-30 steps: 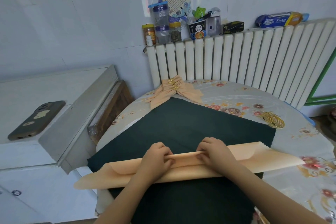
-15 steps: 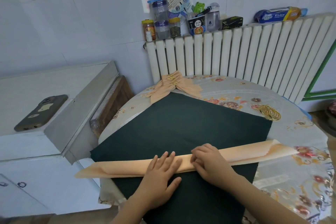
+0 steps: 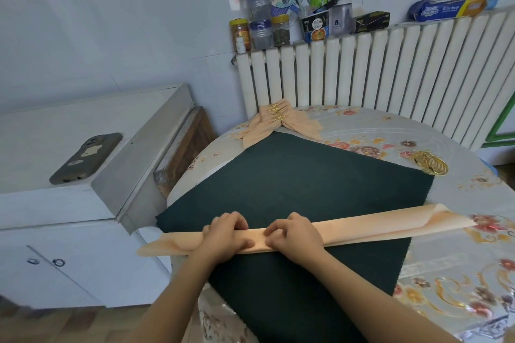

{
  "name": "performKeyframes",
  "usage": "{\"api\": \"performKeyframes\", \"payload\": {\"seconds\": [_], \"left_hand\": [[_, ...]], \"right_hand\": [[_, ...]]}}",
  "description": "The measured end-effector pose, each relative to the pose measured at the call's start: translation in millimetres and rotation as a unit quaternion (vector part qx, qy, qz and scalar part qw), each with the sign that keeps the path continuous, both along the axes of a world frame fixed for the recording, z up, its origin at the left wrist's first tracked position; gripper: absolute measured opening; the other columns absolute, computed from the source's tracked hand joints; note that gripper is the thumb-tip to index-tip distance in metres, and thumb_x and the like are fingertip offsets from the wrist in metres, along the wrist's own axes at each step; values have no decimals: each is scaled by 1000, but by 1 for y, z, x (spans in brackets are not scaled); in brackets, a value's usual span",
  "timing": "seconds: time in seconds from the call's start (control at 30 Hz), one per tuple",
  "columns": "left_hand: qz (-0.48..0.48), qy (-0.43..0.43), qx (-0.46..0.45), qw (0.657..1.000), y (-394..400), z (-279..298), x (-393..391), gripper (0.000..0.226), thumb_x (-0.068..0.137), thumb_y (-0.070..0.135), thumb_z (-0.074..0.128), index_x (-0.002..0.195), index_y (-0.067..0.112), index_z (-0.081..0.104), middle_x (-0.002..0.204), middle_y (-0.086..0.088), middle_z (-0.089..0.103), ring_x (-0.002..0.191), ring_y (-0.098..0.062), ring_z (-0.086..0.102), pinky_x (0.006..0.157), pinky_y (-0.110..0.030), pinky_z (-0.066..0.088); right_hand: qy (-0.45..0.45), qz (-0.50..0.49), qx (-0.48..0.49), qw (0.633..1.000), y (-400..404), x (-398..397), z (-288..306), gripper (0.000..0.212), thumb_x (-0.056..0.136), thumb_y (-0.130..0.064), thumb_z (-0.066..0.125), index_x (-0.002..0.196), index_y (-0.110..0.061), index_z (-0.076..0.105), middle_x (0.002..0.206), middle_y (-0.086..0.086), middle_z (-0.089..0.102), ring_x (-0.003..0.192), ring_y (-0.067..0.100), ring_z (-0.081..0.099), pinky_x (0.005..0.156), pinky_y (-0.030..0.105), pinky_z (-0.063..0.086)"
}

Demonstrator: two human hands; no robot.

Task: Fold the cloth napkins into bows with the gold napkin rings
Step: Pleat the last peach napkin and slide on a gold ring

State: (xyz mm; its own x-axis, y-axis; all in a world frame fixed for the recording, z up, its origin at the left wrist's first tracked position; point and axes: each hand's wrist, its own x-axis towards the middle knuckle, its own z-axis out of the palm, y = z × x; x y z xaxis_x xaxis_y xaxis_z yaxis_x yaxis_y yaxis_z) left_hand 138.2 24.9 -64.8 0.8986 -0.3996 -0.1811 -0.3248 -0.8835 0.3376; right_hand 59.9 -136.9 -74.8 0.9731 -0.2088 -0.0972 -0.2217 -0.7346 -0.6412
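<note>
We see a round desk (image 3: 418,136) with a flowered cover, and on it a dark green cloth (image 3: 292,184) spread flat as a work mat. One peach napkin (image 3: 376,227) lies across the near part of the mat, already folded into a long narrow band that runs from left to right, its left end overhanging the desk edge and its right end reaching past the mat onto the cover.

Both of our hands rest side by side on the middle of the band. The left hand (image 3: 227,235) has its fingers curled down over the far edge of the fold, gripping it. The right hand (image 3: 294,235) does the same just beside it, fingertips pinching the cloth.

At the far side of the desk, against the radiator, sits a small heap of finished bows (image 3: 278,122) in the same peach cloth. We count at least three gold clasps on them, though the exact number of bows is hard to tell.

Far right, just off the mat, lies a loose cluster of gold napkin rings (image 3: 430,166); several, too overlapped to count.

We judge this napkin about midway: banded, but not yet gathered or ringed.
</note>
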Motion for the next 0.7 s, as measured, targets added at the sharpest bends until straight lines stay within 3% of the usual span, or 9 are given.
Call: {"api": "performKeyframes", "payload": {"seconds": [0.17,0.3,0.53,0.7], "left_hand": [[1,49,55,997,0,8,14,39,71,53,73,96,31,53,103,7,55,101,-15,50,89,-34,43],[-2,60,101,993,-1,16,16,45,67,59,72,94,28,54,93,9,59,88,-12,56,78,-32,48],[-9,-56,130,990,-14,24,-13,31,77,47,67,97,26,56,95,6,61,91,-16,57,73,-29,44],[-40,-109,41,992,-11,13,-43,17,88,33,52,96,19,58,95,2,59,85,-18,56,68,-30,43]], "right_hand": [[25,-1,-44,999,9,1,3,28,81,-52,62,109,-47,61,100,-7,41,109,13,44,86,26,40],[38,8,-81,996,14,2,4,35,84,-55,57,118,-49,56,112,-3,45,113,17,42,90,28,38],[45,17,-88,995,12,2,1,35,85,-53,55,121,-50,54,117,-1,45,116,18,41,95,30,36],[63,41,-49,996,5,0,3,34,92,-42,45,124,-49,52,121,0,44,120,18,38,99,30,34]]}}
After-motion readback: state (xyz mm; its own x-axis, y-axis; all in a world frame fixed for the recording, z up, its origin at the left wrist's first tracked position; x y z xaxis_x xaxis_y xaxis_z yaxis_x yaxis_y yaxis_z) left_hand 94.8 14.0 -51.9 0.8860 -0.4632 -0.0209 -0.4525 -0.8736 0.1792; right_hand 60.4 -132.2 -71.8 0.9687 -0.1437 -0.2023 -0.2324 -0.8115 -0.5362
